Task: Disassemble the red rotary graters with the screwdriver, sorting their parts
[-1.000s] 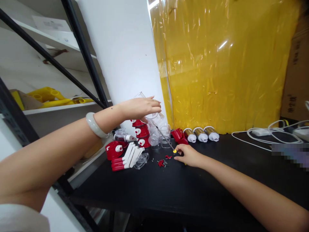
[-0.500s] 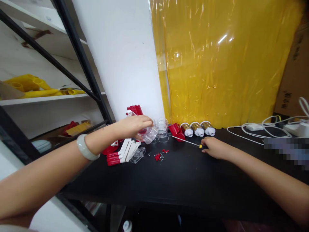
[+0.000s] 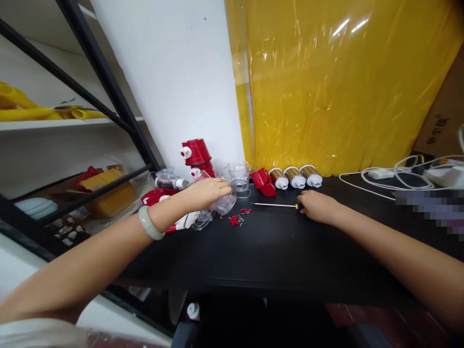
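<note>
My left hand point(image 3: 208, 194) is closed on a clear plastic cup-shaped part point(image 3: 225, 204), low over the black table. My right hand point(image 3: 314, 205) grips the handle of a screwdriver point(image 3: 277, 205), whose thin shaft points left along the tabletop. Just in front of the clear part lie small red pieces point(image 3: 235, 220) and several screws point(image 3: 241, 220). More clear cups point(image 3: 239, 174) stand behind my left hand. Red housings point(image 3: 196, 152) are stacked beside the wall, and white-and-red handles point(image 3: 186, 220) lie partly hidden under my left forearm.
Three metal grater drums point(image 3: 295, 177) with white ends line the table's back, beside a red angled part point(image 3: 264, 181). White cables point(image 3: 393, 176) curl at the right. A black-framed shelf point(image 3: 119, 96) stands at the left. Yellow plastic sheeting point(image 3: 326, 87) hangs behind the black table point(image 3: 275, 261).
My view has shifted, showing more of the red stack and a grater drum at the left. The screwdriver has swung nearly level across the table. Both hands keep their hold.
</note>
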Demonstrator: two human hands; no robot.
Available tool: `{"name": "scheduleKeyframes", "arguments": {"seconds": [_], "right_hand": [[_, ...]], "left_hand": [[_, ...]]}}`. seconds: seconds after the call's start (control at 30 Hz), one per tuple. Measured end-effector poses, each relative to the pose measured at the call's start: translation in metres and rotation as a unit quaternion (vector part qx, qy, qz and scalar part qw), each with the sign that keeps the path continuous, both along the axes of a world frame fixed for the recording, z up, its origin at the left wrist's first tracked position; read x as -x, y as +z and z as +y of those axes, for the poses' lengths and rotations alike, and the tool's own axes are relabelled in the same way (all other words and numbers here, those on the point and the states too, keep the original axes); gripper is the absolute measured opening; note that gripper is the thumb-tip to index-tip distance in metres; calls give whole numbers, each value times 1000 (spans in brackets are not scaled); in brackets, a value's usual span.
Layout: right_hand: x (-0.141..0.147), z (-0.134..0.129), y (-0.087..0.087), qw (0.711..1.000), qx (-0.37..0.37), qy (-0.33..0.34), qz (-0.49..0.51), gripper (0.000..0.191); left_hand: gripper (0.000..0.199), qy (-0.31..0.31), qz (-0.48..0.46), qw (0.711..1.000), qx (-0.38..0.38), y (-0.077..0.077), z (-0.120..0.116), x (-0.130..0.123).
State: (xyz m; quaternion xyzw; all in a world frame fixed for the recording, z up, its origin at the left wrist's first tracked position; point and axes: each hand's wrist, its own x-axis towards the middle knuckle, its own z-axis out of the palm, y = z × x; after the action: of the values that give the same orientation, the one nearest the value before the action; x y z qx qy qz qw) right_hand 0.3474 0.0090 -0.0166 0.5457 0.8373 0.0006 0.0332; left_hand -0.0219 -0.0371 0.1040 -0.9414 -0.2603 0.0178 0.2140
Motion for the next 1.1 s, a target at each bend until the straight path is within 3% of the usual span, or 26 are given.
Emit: {"name": "scheduleKeyframes", "arguments": {"seconds": [0.2, 0.37, 0.43, 0.53, 0.67, 0.77, 0.87, 1.1], "right_hand": [[-2, 0, -4, 998, 0, -7, 59, 21], [22, -12, 6, 975, -18, 17, 220, 19], [49, -16, 10, 945, -5, 63, 320, 34], [99, -15, 9, 873, 70, 131, 465, 69], [148, 0, 1, 767, 168, 162, 598, 75], [159, 10, -6, 705, 201, 155, 662, 72], [159, 11, -14, 661, 227, 147, 700, 76], [160, -2, -25, 600, 272, 110, 744, 85]], "left_hand": [[57, 7, -8, 1000, 0, 6, -3, 4], [74, -9, -49, 999, -6, 3, -11, 5], [71, -17, -64, 998, -11, 0, -13, 3], [63, -23, -80, 996, -20, -6, -13, -2], [61, -18, -106, 993, -45, -18, -8, -3], [62, -9, -130, 989, -63, -28, -3, 1], [63, -7, -157, 986, -63, -38, -3, 6], [62, -13, -190, 979, -70, -52, -15, 12]]}}
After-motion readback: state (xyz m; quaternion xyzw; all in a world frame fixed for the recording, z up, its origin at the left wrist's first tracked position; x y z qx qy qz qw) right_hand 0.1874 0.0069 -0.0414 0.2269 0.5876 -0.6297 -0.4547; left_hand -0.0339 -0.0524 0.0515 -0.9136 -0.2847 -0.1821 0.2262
